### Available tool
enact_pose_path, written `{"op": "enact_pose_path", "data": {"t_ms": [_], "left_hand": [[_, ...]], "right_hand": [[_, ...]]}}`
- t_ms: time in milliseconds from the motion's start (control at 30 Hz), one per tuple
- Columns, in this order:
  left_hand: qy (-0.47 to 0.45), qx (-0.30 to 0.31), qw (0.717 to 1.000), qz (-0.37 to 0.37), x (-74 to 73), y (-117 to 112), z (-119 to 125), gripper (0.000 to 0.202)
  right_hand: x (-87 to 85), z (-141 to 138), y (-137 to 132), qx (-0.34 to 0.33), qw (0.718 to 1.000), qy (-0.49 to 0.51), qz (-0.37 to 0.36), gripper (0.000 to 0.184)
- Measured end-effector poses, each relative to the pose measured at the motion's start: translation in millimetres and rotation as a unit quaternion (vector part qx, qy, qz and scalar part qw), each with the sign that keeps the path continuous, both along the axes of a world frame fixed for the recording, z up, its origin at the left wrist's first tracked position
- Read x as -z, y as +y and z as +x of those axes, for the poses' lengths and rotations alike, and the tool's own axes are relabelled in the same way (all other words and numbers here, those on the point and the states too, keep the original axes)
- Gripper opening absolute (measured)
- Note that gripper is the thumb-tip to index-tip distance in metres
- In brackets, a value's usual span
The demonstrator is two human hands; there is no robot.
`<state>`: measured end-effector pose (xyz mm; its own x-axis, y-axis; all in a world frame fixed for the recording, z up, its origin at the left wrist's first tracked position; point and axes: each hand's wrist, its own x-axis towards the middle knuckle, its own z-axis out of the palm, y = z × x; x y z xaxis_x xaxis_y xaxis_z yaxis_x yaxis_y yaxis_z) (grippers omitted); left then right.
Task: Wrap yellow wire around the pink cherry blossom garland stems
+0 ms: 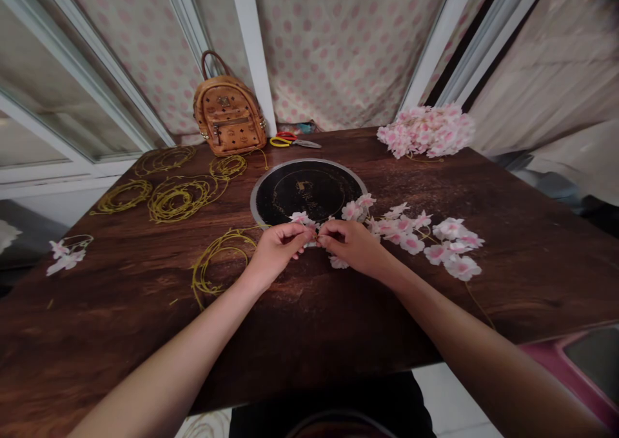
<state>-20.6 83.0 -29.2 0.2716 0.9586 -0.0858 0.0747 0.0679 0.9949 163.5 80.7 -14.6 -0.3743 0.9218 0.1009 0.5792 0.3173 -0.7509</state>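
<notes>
My left hand and my right hand meet above the dark wooden table, their fingertips pinched together on a thin gold wire. A string of artificial pink-and-white blossoms runs from my right hand towards the right. A few more blossoms sit just above my left fingers. The exact grip point is small and partly hidden by my fingers. A loose coil of gold wire lies just left of my left wrist.
A round black induction cooktop with a silver rim stands just beyond my hands. Further gold wire coils lie at left, with a small blossom sprig near the left edge. Yellow-handled scissors, a tan backpack and a heap of blossoms line the far edge.
</notes>
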Motion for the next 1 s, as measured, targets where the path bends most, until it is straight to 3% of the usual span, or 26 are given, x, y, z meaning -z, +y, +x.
{"op": "enact_pose_path", "data": {"t_ms": [1000], "left_hand": [[-0.001,0.017,1.0,0.017,1.9,0.5,-0.2,0.016]], "right_hand": [[-0.1,0.9,1.0,-0.018,1.0,-0.001,-0.024,0.015]]}}
